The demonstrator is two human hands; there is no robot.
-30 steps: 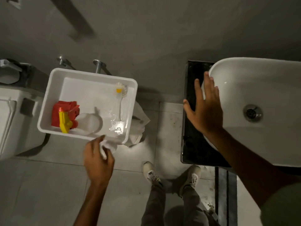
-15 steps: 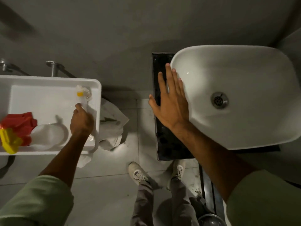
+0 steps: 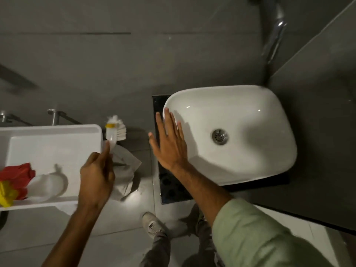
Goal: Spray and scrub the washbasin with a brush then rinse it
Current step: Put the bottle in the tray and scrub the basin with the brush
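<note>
Head-camera footage looked down on the left hand (image 3: 96,174) closed around the handle of the white scrub brush (image 3: 115,131), bristles up and clear of the white tray's (image 3: 57,130) right rim. Half a second earlier that hand had been down inside the tray, gripping the brush where it lay; a second earlier it had only been at the tray's near edge. So the brush was now picked up and, I judged, bound for scrubbing. The right hand (image 3: 170,145) lay flat, fingers spread, on the left rim of the washbasin (image 3: 240,120), much as before. The red-and-yellow spray bottle (image 3: 13,180) stayed in the tray beside a white container. A crumpled cloth (image 3: 125,170) hung below the tray's corner. Whether the basin was wet I could not tell.
</note>
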